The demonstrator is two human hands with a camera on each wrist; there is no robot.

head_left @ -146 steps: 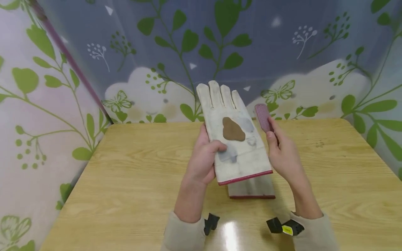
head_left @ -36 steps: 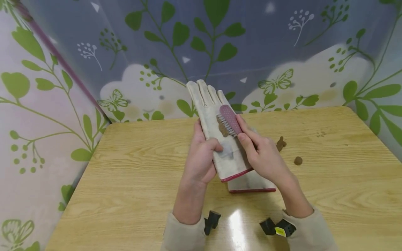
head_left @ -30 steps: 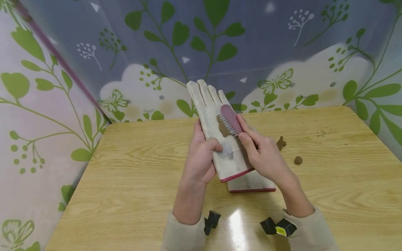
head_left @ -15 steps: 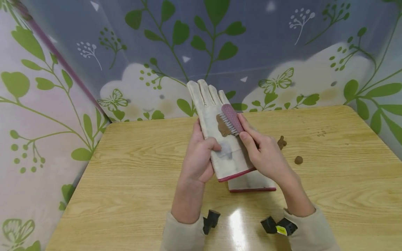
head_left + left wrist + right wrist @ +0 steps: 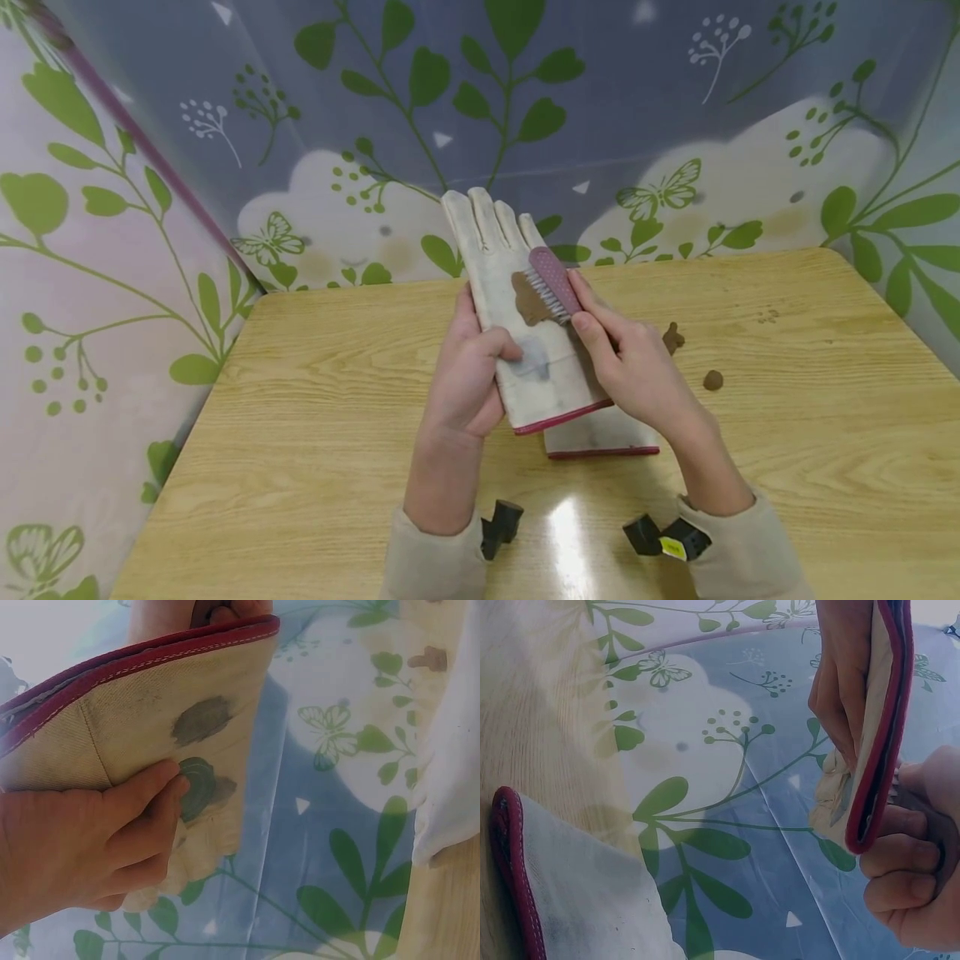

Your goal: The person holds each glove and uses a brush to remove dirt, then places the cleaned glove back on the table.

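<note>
My left hand (image 5: 468, 367) holds a cream work glove (image 5: 543, 387) with red cuff trim, thumb on its face and fingers behind it. In the left wrist view the fingers (image 5: 142, 825) press the glove's back (image 5: 142, 705), beside dark grey-green patches. A brown, irregular patch (image 5: 528, 300) sits on the palm side. My right hand (image 5: 637, 362) grips a pink brush (image 5: 552, 275), its pale bristles against the brown patch's right edge. Seen from the right wrist, the glove (image 5: 877, 735) stands edge-on between both hands, with the right fingers (image 5: 900, 877) curled round the brush, which is mostly hidden.
A second cream glove (image 5: 600, 433) lies on the wooden table (image 5: 315, 433) under the held one. Two brown lumps, one irregular (image 5: 673, 337) and one round (image 5: 713, 380), lie to the right, with small crumbs (image 5: 768, 317) farther back. A patterned wall (image 5: 637, 75) stands behind.
Since the oldest frame, the brush has come from beside the glove onto the brown patch, and the brown lumps have come into view. Lately the glove has shifted slightly left under the brush.
</note>
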